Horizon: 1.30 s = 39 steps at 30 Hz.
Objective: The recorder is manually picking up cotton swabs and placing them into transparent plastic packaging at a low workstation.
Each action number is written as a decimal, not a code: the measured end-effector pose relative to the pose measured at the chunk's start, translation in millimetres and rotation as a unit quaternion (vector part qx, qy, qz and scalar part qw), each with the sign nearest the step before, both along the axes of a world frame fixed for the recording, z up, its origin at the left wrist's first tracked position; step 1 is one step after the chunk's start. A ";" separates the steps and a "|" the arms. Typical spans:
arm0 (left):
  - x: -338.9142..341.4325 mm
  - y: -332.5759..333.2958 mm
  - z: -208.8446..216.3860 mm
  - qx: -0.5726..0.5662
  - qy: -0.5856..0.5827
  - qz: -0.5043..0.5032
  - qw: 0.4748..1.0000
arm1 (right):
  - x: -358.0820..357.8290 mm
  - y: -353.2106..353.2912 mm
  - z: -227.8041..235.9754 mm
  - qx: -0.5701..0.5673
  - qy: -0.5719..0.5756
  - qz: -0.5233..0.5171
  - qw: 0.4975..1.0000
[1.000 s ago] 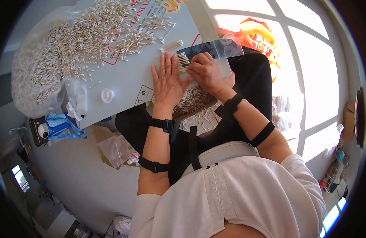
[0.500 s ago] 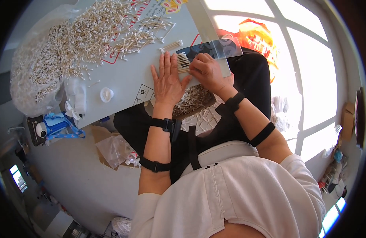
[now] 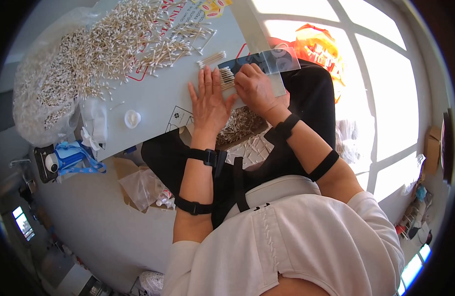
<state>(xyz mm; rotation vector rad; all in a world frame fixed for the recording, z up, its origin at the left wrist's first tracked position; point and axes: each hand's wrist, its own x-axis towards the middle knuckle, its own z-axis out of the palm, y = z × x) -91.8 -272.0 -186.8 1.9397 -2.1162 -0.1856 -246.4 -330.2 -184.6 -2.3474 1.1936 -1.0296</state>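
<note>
A short row of cotton swabs (image 3: 227,75) lies side by side on the table, between my hands. My left hand (image 3: 209,102) rests flat just left of the row, fingers extended and thumb spread toward the swabs. Closed in a pinch at the right side of the row is my right hand (image 3: 255,89); its fingertips hide whatever they grip. Beyond the row lies a small loose group of swabs (image 3: 212,59). A clear plastic sheet or sleeve (image 3: 280,60), dark over its left part, reaches past the table edge behind my right hand.
A big heap of cotton swabs (image 3: 134,39) spills from a clear plastic bag (image 3: 25,106) on the left of the table (image 3: 158,108). Nearby is a small round white container (image 3: 132,119). A box of swabs (image 3: 242,127) sits below the table edge, between my forearms.
My right hand has shifted slightly, its fingers drawing together over the row's right end. The left hand stays nearly in place.
</note>
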 end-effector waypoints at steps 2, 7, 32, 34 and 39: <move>-0.8 0.4 -0.6 -0.001 -0.004 0.002 1.000 | 0.2 -0.5 -0.3 -0.007 0.013 0.004 1.000; -2.6 0.5 0.4 0.010 -0.006 0.007 1.000 | -3.1 -1.5 0.9 -0.043 -0.015 0.052 0.998; -27.2 -25.7 -10.4 -0.160 0.613 0.153 0.758 | 29.3 -4.2 -18.8 0.325 -0.487 -0.020 0.810; -33.3 -28.6 -10.5 -0.171 0.601 0.158 0.764 | 27.5 -4.3 -16.0 0.343 -0.513 -0.023 0.787; -43.9 -35.0 -8.8 -0.183 0.593 0.159 0.768 | 17.3 -10.7 -12.9 0.345 -0.510 -0.015 0.788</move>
